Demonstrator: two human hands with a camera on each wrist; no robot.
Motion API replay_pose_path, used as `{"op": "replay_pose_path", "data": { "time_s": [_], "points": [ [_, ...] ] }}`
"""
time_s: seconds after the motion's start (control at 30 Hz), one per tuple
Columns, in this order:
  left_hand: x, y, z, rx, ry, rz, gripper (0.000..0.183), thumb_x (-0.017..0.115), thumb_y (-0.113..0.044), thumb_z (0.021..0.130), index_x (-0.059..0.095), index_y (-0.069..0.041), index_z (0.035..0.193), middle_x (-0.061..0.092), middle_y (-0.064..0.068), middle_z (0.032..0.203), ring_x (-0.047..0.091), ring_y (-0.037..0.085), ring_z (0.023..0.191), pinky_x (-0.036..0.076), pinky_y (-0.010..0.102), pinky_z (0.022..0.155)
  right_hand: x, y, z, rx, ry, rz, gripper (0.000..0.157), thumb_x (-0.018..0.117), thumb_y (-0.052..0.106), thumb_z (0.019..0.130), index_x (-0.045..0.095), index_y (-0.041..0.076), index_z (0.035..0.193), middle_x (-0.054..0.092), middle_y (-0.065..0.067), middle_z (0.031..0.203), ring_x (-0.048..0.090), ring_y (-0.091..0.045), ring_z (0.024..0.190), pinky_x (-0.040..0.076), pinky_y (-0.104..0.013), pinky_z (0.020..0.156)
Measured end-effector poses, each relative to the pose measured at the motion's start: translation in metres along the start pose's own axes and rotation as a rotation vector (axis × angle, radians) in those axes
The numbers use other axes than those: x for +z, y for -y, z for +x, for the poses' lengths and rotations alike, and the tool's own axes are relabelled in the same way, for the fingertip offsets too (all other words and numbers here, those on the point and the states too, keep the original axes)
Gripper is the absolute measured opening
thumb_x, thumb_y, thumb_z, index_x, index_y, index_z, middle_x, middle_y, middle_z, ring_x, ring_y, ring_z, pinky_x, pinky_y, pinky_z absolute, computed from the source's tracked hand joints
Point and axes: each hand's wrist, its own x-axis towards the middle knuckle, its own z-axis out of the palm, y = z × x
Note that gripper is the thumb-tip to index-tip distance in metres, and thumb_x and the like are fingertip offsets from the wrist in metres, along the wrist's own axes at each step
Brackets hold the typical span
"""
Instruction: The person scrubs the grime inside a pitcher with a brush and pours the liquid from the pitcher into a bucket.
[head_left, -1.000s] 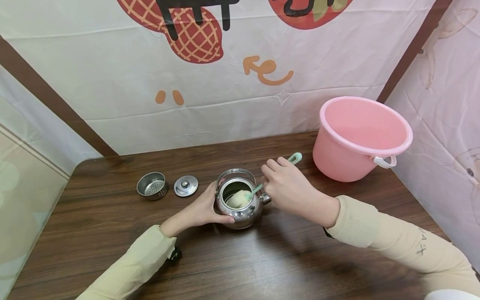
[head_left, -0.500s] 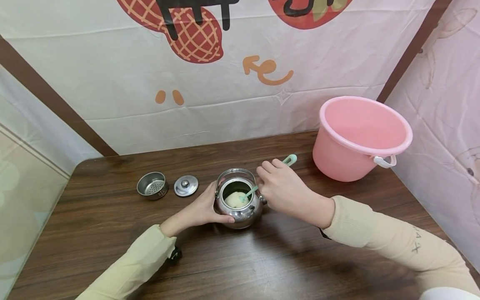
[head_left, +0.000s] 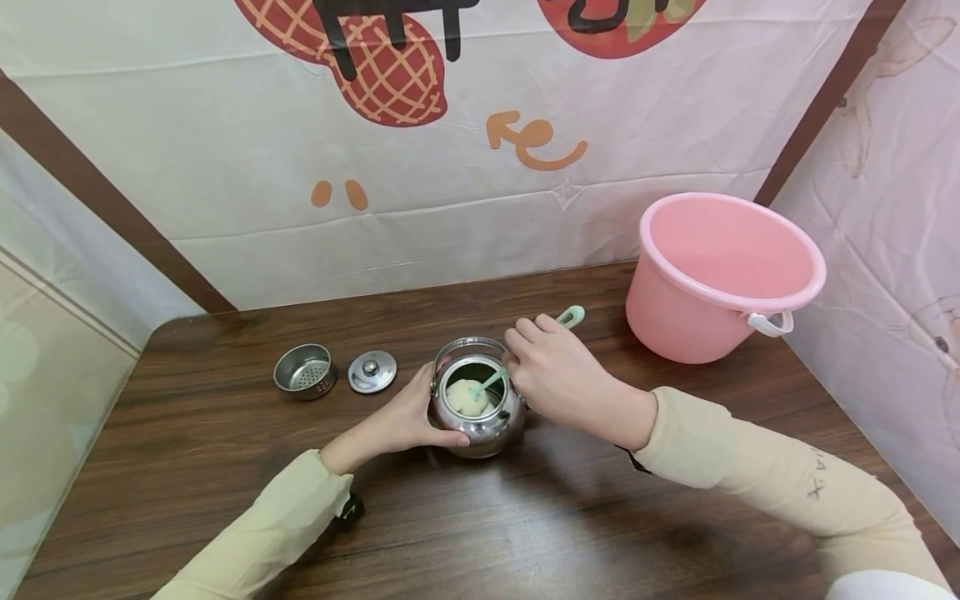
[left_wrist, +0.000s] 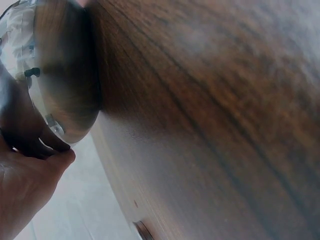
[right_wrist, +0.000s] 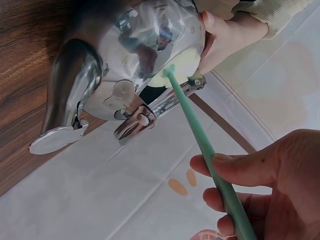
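A small shiny steel teapot stands uncovered on the wooden table in the head view, its wire handle raised. My left hand holds its left side, the thumb across the front and the other fingers behind. In my right hand is a sponge bottle brush, gripped by its mint-green handle. The cream sponge head sits inside the teapot's mouth, toward the left. The right wrist view shows the spout and the brush handle slanting into the opening. Inside, the teapot's bottom is hidden.
A steel lid with a knob lies left of the teapot. Beside it is a perforated steel strainer cup. A pink bucket with a white handle stands at the back right, near the printed cloth wall.
My right hand has shifted left with the brush, and the sponge head has moved from the right of the teapot's mouth to the left. The left hand and teapot stay in place.
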Motion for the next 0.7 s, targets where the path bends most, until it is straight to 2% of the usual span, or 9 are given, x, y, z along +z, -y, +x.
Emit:
{"op": "replay_pose_path", "data": {
  "time_s": [0.47, 0.7],
  "points": [
    [0.000, 0.001, 0.000, 0.021, -0.011, -0.005, 0.112, 0.085, -0.035, 0.057, 0.020, 0.004, 0.139, 0.033, 0.023, 0.135, 0.034, 0.031, 0.125, 0.029, 0.045, 0.103, 0.011, -0.006, 0.003, 0.040, -0.002, 0.007, 0.007, 0.064, 0.014, 0.076, 0.070, 0.012, 0.077, 0.048, -0.003, 0.071, 0.041, -0.021, 0.068, 0.031, -0.029, 0.061],
    [0.000, 0.000, -0.001, 0.019, -0.009, -0.002, 0.112, 0.085, -0.035, 0.058, 0.020, 0.006, 0.139, 0.032, 0.025, 0.136, 0.033, 0.034, 0.126, 0.029, 0.047, 0.103, 0.012, -0.008, 0.001, 0.066, 0.011, 0.039, 0.007, 0.065, 0.017, 0.076, 0.068, 0.011, 0.074, 0.048, -0.003, 0.070, 0.041, -0.022, 0.067, 0.031, -0.030, 0.060]
  ]
}}
